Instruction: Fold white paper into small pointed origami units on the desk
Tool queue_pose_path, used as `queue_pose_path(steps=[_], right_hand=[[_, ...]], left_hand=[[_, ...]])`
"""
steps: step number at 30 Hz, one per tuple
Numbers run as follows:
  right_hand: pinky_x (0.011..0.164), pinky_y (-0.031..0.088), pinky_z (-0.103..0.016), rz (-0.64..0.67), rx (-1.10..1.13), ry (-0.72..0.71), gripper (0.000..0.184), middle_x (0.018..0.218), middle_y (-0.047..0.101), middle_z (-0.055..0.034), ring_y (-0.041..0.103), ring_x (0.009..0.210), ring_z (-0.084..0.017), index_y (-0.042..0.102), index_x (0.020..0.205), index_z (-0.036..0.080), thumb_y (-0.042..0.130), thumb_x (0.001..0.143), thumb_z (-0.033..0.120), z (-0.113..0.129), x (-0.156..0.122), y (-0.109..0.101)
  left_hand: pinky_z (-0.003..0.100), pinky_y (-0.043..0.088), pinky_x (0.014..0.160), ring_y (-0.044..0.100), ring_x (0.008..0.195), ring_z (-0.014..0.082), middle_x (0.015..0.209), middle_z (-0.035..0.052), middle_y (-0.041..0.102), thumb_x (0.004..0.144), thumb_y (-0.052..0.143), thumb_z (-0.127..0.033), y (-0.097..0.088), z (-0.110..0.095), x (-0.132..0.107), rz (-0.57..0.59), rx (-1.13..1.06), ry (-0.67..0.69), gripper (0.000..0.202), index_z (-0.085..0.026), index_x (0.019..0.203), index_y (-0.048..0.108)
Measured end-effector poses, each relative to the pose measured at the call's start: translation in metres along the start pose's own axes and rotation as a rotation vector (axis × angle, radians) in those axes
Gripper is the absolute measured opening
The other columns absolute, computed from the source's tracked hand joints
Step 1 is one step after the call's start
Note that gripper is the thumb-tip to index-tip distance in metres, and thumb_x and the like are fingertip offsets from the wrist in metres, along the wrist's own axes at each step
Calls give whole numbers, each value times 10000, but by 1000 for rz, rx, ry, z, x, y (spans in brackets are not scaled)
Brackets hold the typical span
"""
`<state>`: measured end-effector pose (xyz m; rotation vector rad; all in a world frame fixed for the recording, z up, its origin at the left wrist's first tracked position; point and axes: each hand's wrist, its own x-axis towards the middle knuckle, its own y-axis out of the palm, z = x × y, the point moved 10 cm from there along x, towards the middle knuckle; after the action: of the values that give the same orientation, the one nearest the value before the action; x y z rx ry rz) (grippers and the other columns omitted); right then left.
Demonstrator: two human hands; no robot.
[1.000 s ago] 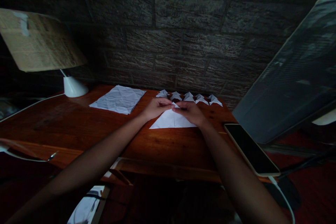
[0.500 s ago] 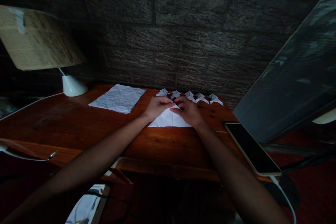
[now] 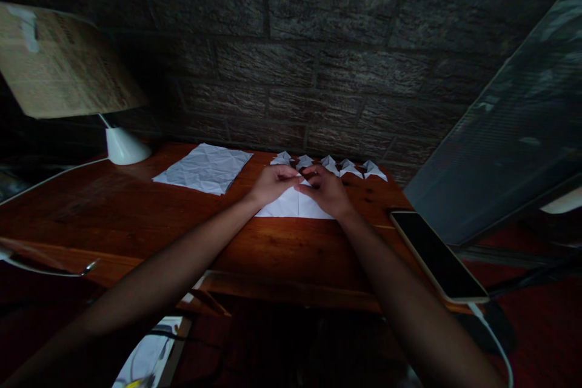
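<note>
A white sheet of paper with creases lies on the wooden table, its straight edge toward me and its far part under my fingers. My left hand pinches the paper's upper part between thumb and fingers. Close beside it, my right hand grips the same part from the right, thumb on the paper. The fingertips nearly meet and partly hide the fold there. Behind my hands stands a row of several folded paper pieces. To the left lie creased white sheets, seemingly stacked.
A lamp with a brown paper shade stands at the left rear. A phone with a white cable lies at the table's right edge. A brick wall rises behind the wooden table; a grey panel leans at the right.
Both hands keep hold of the paper with only slight finger movement. The whole view has shifted a little; the other things stay in place.
</note>
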<state>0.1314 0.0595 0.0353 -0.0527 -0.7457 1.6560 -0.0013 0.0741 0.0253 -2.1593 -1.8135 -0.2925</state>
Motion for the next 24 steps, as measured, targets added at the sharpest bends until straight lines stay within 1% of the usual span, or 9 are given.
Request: queue_pose_path(steps=[3,8,10,12,15,19,22,24], right_hand=[[648,445,-294,-6,-14,9,326,703,688,15,658,691,-193,617,1004,225,755,737,351,2,-1,-1],[683,472,-308,10,2,11,365,715,695,2,669,723,-205,620,1026,221,778,725,352,1,-1,0],[709,489,-321,47,32,13,367,768,712,-14,677,759,-212,627,1008,219,786,719,379,-1,-1,5],[751,504,-333,89,79,19,366,864,729,-34,686,829,-219,636,986,215,788,714,407,-4,-1,10],[813,512,-349,122,122,34,365,980,732,-59,681,913,-223,649,976,201,784,714,416,-7,-1,14],[838,513,-358,141,137,70,376,1046,724,-80,673,937,-221,654,1009,179,789,706,356,-12,-1,16],[838,517,-347,162,197,80,395,1068,717,-72,669,944,-214,647,1024,174,796,686,316,-12,-1,17],[821,520,-339,207,223,108,414,1045,718,-62,667,922,-212,644,1028,168,799,671,308,-13,-3,21]], left_hand=[[266,464,637,609,651,146,705,38,712,631,824,-354,3,5,-1,30,-33,-49,231,-151,694,731],[259,447,615,593,630,139,699,32,713,615,833,-384,-1,10,-1,8,-79,-78,262,-151,701,750],[264,448,615,594,635,144,715,39,719,623,829,-413,-1,11,-1,1,-93,-87,287,-150,712,757],[265,447,616,594,638,144,729,47,723,618,833,-434,-1,11,-1,-11,-109,-93,313,-148,722,761],[258,438,605,579,627,136,725,46,720,599,845,-451,0,11,-2,-17,-128,-112,342,-144,725,761],[242,414,585,545,598,115,690,27,697,599,843,-472,3,12,-3,4,-150,-137,366,-137,713,748],[239,403,589,540,610,113,708,23,689,606,837,-470,2,13,-3,4,-145,-144,376,-129,733,740],[238,394,581,536,614,114,715,19,681,612,830,-465,0,16,-2,-12,-148,-157,372,-130,738,729]])
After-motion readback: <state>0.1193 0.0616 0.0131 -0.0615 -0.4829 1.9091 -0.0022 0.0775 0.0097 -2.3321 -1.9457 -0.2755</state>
